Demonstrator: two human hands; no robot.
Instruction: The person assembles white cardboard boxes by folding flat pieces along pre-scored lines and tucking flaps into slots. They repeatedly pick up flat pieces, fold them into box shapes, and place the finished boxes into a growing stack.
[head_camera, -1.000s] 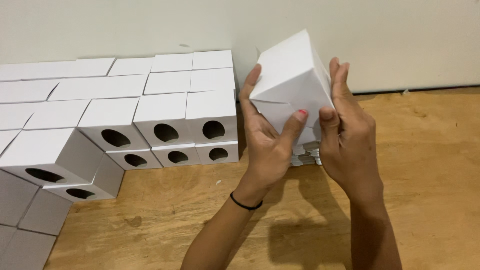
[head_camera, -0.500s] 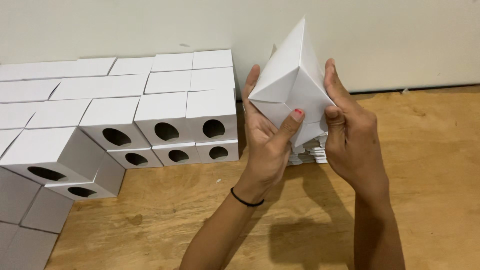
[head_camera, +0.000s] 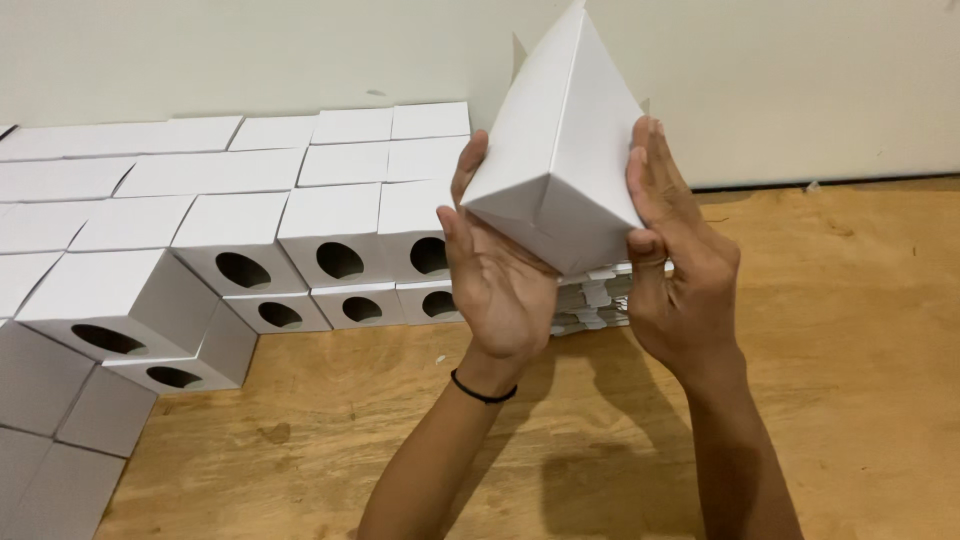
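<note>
A white cardboard box (head_camera: 560, 160) is held up in the air between both hands, tilted so one corner points toward me. My left hand (head_camera: 500, 275) cups its lower left side, palm up. My right hand (head_camera: 680, 270) presses on its right side, fingers flat along the face. Directly behind and below the hands lies a stack of flat, unfolded white box blanks (head_camera: 600, 295) on the wooden floor (head_camera: 840, 340).
Several assembled white boxes with oval holes in their fronts (head_camera: 330, 245) are stacked in rows at the left, against a pale wall (head_camera: 800, 80). More boxes (head_camera: 60, 420) sit at the lower left corner.
The box has been turned and raised in my hands, from lying fairly flat to standing tall with a corner toward me. My left hand's fingers shifted from over the face to beneath it.
</note>
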